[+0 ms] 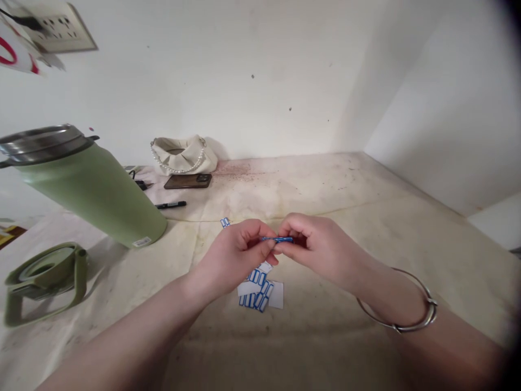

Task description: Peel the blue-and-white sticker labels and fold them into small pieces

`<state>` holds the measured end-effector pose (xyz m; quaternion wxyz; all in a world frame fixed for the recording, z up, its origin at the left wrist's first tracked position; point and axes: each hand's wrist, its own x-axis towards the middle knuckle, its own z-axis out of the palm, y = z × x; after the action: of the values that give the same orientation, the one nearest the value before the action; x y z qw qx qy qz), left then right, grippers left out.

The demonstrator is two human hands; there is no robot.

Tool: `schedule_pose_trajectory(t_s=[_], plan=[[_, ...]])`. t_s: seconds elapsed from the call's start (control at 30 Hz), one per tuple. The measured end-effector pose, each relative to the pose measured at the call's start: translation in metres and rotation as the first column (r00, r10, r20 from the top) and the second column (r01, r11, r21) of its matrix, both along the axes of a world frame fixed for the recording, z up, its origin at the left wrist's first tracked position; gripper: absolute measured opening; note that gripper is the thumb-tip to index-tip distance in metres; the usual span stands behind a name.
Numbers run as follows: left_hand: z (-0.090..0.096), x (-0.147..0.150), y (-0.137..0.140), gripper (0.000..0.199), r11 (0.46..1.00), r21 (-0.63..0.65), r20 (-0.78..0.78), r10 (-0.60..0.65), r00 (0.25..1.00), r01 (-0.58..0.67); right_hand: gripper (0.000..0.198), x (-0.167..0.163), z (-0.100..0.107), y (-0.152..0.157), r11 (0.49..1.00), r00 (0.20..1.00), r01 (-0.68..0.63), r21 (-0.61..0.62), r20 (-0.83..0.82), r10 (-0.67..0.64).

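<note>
A small, thin blue item [280, 239] is pinched between the fingertips of both hands above the table; its exact kind does not show. My left hand [240, 247] is closed on its left end, thumb and fingers pressed together. On the right end, my right hand [313, 241] pinches it in the same way, with a silver bangle [432, 312] on that wrist. Below the hands lies a loose pile of blue-and-white printed cards or labels [254, 293], with a plain white piece [277, 296] beside it. Another blue-and-white piece [225, 222] lies just behind my left hand.
To the left stand a green steel-rimmed bottle [97, 190] and its detached green lid [46, 277]. Farther back are a black marker [171, 205], a phone [188, 181] and a white handbag with a pearl strap [183, 155], near the wall. A power socket [61, 27] is mounted upper left.
</note>
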<state>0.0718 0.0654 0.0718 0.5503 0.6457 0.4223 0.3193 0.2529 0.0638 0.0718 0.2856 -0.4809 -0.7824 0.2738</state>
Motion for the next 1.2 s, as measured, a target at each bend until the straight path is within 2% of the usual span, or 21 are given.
schedule_pose_trajectory(t_s=[0.07, 0.13, 0.23, 0.33, 0.47, 0.57, 0.63, 0.73, 0.83, 0.93, 1.07, 1.2], plan=[[0.000, 0.001, 0.001, 0.011, 0.998, -0.035, 0.060, 0.056, 0.997, -0.054, 0.022, 0.000, 0.001, 0.000, 1.000, 0.999, -0.018, 0.017, -0.033, 0.019], [0.001, 0.000, 0.002, 0.010, 0.991, -0.102, 0.144, 0.102, 0.984, -0.088, 0.038, -0.001, 0.002, 0.000, 0.995, 0.998, -0.045, 0.091, -0.043, 0.049], [0.002, -0.002, 0.005, 0.013, 0.969, -0.236, 0.242, 0.132, 0.961, -0.074, 0.027, -0.001, 0.003, 0.000, 0.978, 0.997, -0.079, 0.193, -0.003, 0.081], [0.001, -0.002, 0.006, 0.014, 0.950, -0.304, 0.256, 0.151, 0.955, -0.069, 0.019, -0.001, 0.003, 0.000, 0.972, 0.996, -0.088, 0.219, 0.030, 0.084], [-0.001, -0.002, 0.008, 0.015, 0.954, -0.285, 0.244, 0.164, 0.956, -0.091, 0.020, 0.001, 0.001, 0.002, 0.973, 0.996, -0.084, 0.217, 0.018, 0.082], [-0.002, -0.003, 0.010, 0.014, 0.960, -0.248, 0.258, 0.191, 0.947, -0.126, 0.035, 0.003, -0.005, 0.006, 0.983, 0.996, -0.024, 0.180, -0.086, 0.040], [-0.002, -0.004, 0.012, 0.012, 0.962, -0.218, 0.287, 0.225, 0.931, -0.165, 0.032, 0.004, -0.012, 0.011, 0.988, 0.995, 0.021, 0.154, -0.102, -0.005], [-0.001, -0.006, 0.014, 0.011, 0.959, -0.184, 0.326, 0.268, 0.907, -0.217, 0.018, 0.001, -0.028, 0.018, 0.995, 0.997, -0.012, 0.096, 0.075, 0.005], [0.000, -0.006, 0.014, 0.011, 0.959, -0.165, 0.331, 0.275, 0.903, -0.232, 0.023, -0.006, -0.045, 0.021, 0.983, 0.958, -0.173, 0.055, 0.243, 0.155], [-0.001, -0.006, 0.014, 0.010, 0.960, -0.146, 0.322, 0.276, 0.906, -0.240, 0.028, -0.012, -0.057, 0.019, 0.959, 0.915, -0.280, 0.039, 0.313, 0.255], [-0.004, -0.005, 0.013, 0.010, 0.959, -0.128, 0.313, 0.281, 0.907, -0.253, 0.010, -0.016, -0.059, 0.016, 0.965, 0.910, -0.264, 0.005, 0.332, 0.247], [-0.006, -0.005, 0.014, 0.010, 0.959, -0.127, 0.305, 0.281, 0.910, -0.254, 0.007, -0.016, -0.057, 0.017, 0.972, 0.925, -0.233, -0.013, 0.305, 0.226]])
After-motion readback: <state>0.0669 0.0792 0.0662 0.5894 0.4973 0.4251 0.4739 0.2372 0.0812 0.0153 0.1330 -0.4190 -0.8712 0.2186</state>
